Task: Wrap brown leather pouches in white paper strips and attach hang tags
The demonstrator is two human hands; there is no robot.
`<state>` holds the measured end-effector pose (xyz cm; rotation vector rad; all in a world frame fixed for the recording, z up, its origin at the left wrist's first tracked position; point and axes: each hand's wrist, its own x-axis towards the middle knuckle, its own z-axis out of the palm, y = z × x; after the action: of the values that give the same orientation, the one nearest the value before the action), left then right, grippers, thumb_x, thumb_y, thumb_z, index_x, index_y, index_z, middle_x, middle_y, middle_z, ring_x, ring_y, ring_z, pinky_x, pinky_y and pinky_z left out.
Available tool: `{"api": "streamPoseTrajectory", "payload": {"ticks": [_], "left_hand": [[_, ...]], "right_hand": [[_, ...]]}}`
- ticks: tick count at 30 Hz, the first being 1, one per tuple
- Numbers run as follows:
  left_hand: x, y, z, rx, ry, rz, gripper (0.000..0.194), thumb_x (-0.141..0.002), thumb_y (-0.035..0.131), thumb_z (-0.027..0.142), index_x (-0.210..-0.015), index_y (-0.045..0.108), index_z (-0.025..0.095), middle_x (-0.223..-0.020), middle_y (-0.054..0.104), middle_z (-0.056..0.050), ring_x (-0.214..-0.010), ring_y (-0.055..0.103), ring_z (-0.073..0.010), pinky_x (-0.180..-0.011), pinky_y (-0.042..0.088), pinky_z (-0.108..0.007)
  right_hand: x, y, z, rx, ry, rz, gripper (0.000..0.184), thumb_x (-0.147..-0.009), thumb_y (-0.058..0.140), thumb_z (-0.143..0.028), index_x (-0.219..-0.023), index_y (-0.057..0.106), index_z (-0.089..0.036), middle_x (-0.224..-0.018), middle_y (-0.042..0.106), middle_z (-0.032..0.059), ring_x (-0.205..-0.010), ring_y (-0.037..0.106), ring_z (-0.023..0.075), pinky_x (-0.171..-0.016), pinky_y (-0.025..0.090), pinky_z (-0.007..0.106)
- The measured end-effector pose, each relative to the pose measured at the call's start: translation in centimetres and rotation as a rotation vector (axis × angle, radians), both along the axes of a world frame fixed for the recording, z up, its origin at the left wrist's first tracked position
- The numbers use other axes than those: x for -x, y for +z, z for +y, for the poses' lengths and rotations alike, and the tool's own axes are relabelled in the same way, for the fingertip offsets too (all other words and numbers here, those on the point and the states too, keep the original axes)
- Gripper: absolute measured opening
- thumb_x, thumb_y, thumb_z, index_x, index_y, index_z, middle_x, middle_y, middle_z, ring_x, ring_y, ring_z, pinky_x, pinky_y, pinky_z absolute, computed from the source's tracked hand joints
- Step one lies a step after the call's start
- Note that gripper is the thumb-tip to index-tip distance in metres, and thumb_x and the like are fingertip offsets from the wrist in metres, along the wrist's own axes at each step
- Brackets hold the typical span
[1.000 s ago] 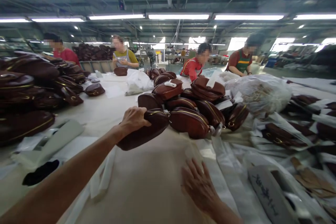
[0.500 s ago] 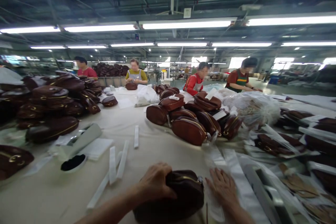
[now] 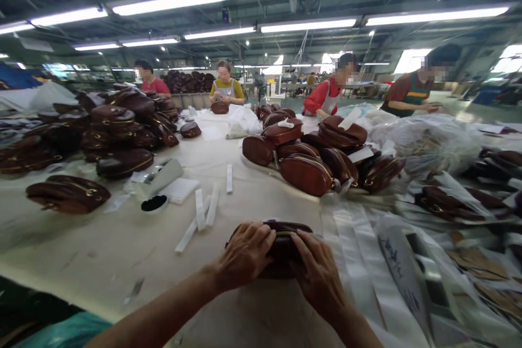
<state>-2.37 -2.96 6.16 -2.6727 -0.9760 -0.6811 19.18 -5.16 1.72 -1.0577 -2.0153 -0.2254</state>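
Right in front of me a dark brown leather bag (image 3: 281, 266) with a gold zipper along its top rests on the table. My left hand (image 3: 248, 253) is closed over its left end, fingers curled across the top edge. On the right end, my right hand (image 3: 318, 261) grips the bag too, its fingertips by the zipper. Both palms cover much of the bag's sides. Just beyond my hands lies a pile of similar brown bags (image 3: 305, 174), some with white paper strips on them.
White strips (image 3: 199, 209) and a round dish of black material (image 3: 154, 204) lie left of centre. A single bag (image 3: 68, 194) sits at left before a big heap (image 3: 118, 119). Plastic sleeves and a tape dispenser (image 3: 402, 272) crowd the right. Several co-workers (image 3: 326, 89) are across the table.
My right hand has come from the plastic at right onto the bag, so both hands now hold it. The bag is turned more squarely toward me. My view has tilted down and turned left.
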Motion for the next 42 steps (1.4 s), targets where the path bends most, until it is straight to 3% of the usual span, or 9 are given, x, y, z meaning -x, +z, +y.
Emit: {"api": "streamPoseTrajectory", "payload": {"ticks": [7, 12, 16, 19, 22, 26, 33, 38, 42], "left_hand": [[-2.7, -1.2, -0.2, 0.086, 0.188, 0.108, 0.016, -0.085, 0.049, 0.016, -0.099, 0.056, 0.015, -0.086, 0.059, -0.008, -0.077, 0.054, -0.0231, -0.069, 0.044, -0.037], [-3.2, 0.5, 1.3, 0.274, 0.242, 0.221, 0.005, -0.08, 0.055, 0.014, -0.084, 0.056, 0.017, -0.079, 0.059, -0.006, -0.074, 0.054, -0.0237, -0.066, 0.044, -0.037], [-3.2, 1.9, 2.9, 0.285, 0.193, 0.198, 0.008, -0.076, 0.061, 0.019, -0.084, 0.057, 0.018, -0.106, 0.058, -0.011, -0.097, 0.054, -0.0278, -0.081, 0.043, -0.042], [-3.1, 2.3, 4.0, 0.504, 0.183, 0.241, 0.007, -0.079, 0.058, 0.02, -0.086, 0.056, 0.02, -0.1, 0.06, -0.007, -0.091, 0.057, -0.0218, -0.076, 0.044, -0.033], [-2.9, 2.8, 4.9, 0.628, 0.383, 0.269, 0.008, -0.086, 0.048, 0.025, -0.085, 0.054, 0.019, -0.084, 0.059, -0.004, -0.078, 0.06, -0.019, -0.068, 0.044, -0.028], [-2.8, 3.1, 5.3, 0.622, 0.659, 0.211, 0.017, -0.089, 0.038, 0.024, -0.091, 0.053, 0.014, -0.086, 0.059, -0.01, -0.081, 0.062, -0.0235, -0.071, 0.047, -0.033], [-4.0, 2.2, 5.4, 0.6, 0.435, -0.03, 0.061, -0.078, 0.047, 0.018, -0.138, 0.033, 0.017, -0.142, 0.035, -0.018, -0.128, 0.043, -0.0289, -0.099, 0.043, -0.04], [-3.8, 3.0, 5.6, 0.656, 0.394, 0.089, 0.049, -0.084, 0.043, 0.019, -0.133, 0.046, 0.012, -0.141, 0.036, -0.022, -0.128, 0.041, -0.0333, -0.102, 0.042, -0.043], [-0.7, 4.5, 6.3, 0.514, 0.087, 0.235, 0.045, -0.084, 0.046, 0.016, -0.129, 0.051, 0.023, -0.14, 0.042, -0.015, -0.124, 0.048, -0.03, -0.097, 0.047, -0.043]], "right_hand": [[1.8, 0.8, 0.9, 0.161, 0.008, -0.049, 0.031, -0.081, 0.049, -0.02, -0.11, 0.055, -0.015, -0.101, 0.06, 0.0103, -0.096, 0.051, 0.0259, -0.09, 0.036, 0.045], [1.6, 1.4, 2.1, 0.277, 0.048, 0.012, 0.026, -0.08, 0.05, -0.018, -0.106, 0.053, -0.016, -0.097, 0.06, 0.0086, -0.088, 0.052, 0.023, -0.082, 0.04, 0.04], [0.8, 1.8, 3.0, 0.305, 0.085, 0.103, 0.026, -0.081, 0.053, -0.014, -0.107, 0.05, -0.017, -0.094, 0.062, 0.0075, -0.085, 0.054, 0.0216, -0.077, 0.044, 0.037], [0.6, 1.5, 2.8, 0.214, 0.044, 0.12, 0.026, -0.083, 0.051, -0.012, -0.109, 0.05, -0.017, -0.099, 0.062, 0.0092, -0.093, 0.055, 0.0233, -0.082, 0.045, 0.04], [1.1, 0.9, 1.7, 0.106, -0.029, 0.138, 0.033, -0.085, 0.045, -0.006, -0.116, 0.05, -0.017, -0.105, 0.061, 0.0103, -0.102, 0.054, 0.0242, -0.091, 0.042, 0.044], [2.8, 0.2, 0.2, 0.256, 0.095, 0.306, 0.035, -0.087, 0.044, -0.01, -0.121, 0.047, -0.018, -0.106, 0.061, 0.0094, -0.099, 0.058, 0.019, -0.087, 0.05, 0.033], [7.4, -0.3, 0.9, 0.52, -0.05, 0.437, 0.079, -0.068, 0.07, -0.044, -0.133, 0.035, -0.016, -0.123, 0.055, 0.0174, -0.112, 0.054, 0.0336, -0.09, 0.05, 0.049], [9.5, -1.0, 1.7, 0.352, -0.253, 0.381, 0.078, -0.066, 0.057, -0.02, -0.137, 0.028, -0.006, -0.122, 0.054, 0.0254, -0.11, 0.053, 0.0378, -0.089, 0.046, 0.056], [7.8, -0.1, 1.9, 0.407, -0.129, 0.185, 0.074, -0.062, 0.048, -0.01, -0.134, 0.033, 0.0, -0.126, 0.052, 0.0271, -0.116, 0.05, 0.0356, -0.094, 0.045, 0.05]]}}
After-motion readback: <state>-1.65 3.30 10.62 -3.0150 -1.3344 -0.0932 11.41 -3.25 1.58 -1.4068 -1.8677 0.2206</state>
